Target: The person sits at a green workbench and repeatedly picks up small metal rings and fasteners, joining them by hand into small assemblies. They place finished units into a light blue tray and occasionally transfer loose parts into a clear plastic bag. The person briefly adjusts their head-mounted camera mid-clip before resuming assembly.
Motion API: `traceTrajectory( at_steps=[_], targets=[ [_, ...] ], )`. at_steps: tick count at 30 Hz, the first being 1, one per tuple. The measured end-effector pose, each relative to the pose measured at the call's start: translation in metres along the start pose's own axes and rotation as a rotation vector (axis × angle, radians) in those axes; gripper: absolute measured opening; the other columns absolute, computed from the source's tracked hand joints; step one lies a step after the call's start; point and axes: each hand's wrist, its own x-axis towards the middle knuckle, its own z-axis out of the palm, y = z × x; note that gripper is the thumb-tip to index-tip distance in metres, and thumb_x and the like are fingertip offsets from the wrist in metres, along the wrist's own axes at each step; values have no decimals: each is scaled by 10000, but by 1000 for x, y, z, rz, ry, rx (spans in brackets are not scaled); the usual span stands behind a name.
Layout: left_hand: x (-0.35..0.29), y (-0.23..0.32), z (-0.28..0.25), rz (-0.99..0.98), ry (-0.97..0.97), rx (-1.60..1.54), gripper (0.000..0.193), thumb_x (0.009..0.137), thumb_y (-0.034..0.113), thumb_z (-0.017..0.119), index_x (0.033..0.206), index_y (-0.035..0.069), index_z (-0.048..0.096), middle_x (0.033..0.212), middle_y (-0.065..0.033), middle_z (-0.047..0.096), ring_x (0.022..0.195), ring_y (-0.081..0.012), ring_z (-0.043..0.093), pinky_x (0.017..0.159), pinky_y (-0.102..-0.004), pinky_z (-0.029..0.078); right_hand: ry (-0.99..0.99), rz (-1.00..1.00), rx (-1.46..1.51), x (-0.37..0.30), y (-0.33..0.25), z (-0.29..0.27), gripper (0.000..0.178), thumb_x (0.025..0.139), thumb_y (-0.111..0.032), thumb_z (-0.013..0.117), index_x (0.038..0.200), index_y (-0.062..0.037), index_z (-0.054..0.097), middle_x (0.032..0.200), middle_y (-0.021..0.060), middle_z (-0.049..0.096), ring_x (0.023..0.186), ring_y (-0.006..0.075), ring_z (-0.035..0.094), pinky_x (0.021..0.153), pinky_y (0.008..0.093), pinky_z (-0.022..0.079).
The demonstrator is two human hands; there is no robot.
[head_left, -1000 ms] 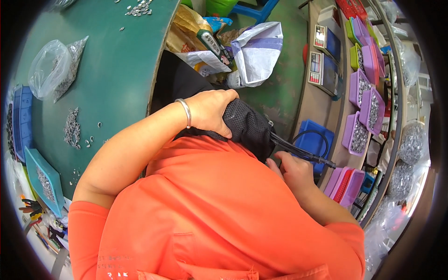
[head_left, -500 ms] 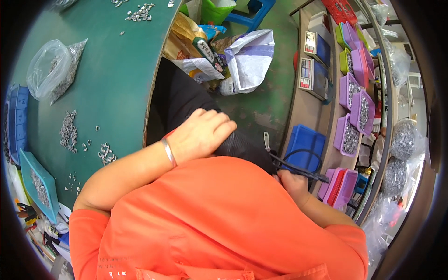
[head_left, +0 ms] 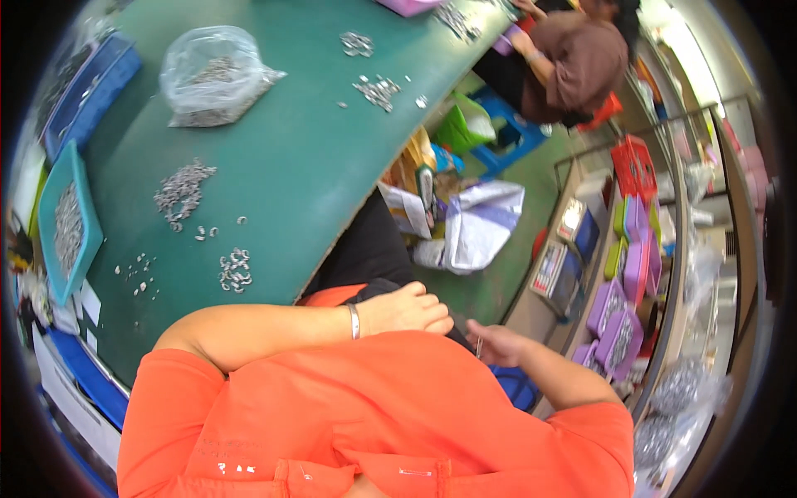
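Observation:
My left hand (head_left: 407,311), with a silver bangle at the wrist, rests back upward across my lap on dark cloth. Its fingers curve loosely downward, and no object shows in it. Just to its right is my right hand (head_left: 498,343), fingers bent together. At its fingertips sits a thin, shiny metal piece (head_left: 479,347), too small to name. On the green table (head_left: 282,166) at my left lie loose piles of small grey metal rings (head_left: 183,192) and a few more rings (head_left: 236,270) nearer me. A clear plastic bag (head_left: 217,79) of small parts stands farther back.
A teal tray (head_left: 93,224) and a blue bin (head_left: 91,100) line the table's left side. A white sack (head_left: 486,226) stands on the floor. Scales (head_left: 550,270) and purple baskets (head_left: 621,344) fill the right-hand shelves. A person (head_left: 573,62) works at the far right.
The view has swung, bringing more table and another person into sight. My right hand has come closer to my left; the black cable beside it no longer shows.

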Motion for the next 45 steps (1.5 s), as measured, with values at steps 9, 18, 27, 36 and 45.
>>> traceTrajectory(
  at_steps=[9, 18, 27, 36, 45],
  targets=[
    [-1, -28, -3, -6, 194, 148, 204, 867, 222, 519, 1016, 89, 561, 839, -29, 504, 810, -176, 568, 877, -373, 415, -117, 122, -159, 48, -54, 39, 537, 957, -505, 540, 1161, -17, 638, 1096, 129, 682, 966, 234, 655, 853, 381, 527],
    [-4, -36, -14, 2, 158, 58, 199, 865, 181, 513, 1030, 73, 542, 860, -57, 503, 836, -230, 569, 910, -401, 418, -115, 117, -220, 56, -68, 34, 501, 955, -472, 551, 1151, -20, 642, 1086, 125, 683, 968, 226, 653, 853, 378, 523],
    [-8, -38, -6, -48, 88, 26, 215, 876, 210, 538, 1047, 81, 539, 900, -56, 519, 863, -224, 588, 895, -388, 428, -145, 99, -216, 63, -68, 37, 465, 953, -439, 562, 1142, -22, 646, 1075, 122, 684, 970, 219, 650, 852, 375, 520],
    [-12, -41, -1, -44, 107, 9, 247, 886, 223, 535, 1085, 76, 536, 909, -55, 517, 865, -214, 590, 890, -395, 432, -150, 89, -230, 63, -67, 38, 429, 951, -405, 572, 1132, -25, 650, 1064, 118, 685, 972, 211, 648, 852, 372, 516],
    [-9, -41, -1, -104, -12, -3, 266, 892, 219, 518, 1111, 72, 545, 929, -59, 538, 896, -215, 600, 883, -401, 424, -148, 63, -281, 61, -67, 39, 393, 949, -372, 583, 1123, -27, 653, 1054, 114, 686, 974, 203, 645, 851, 369, 513]
  ],
)
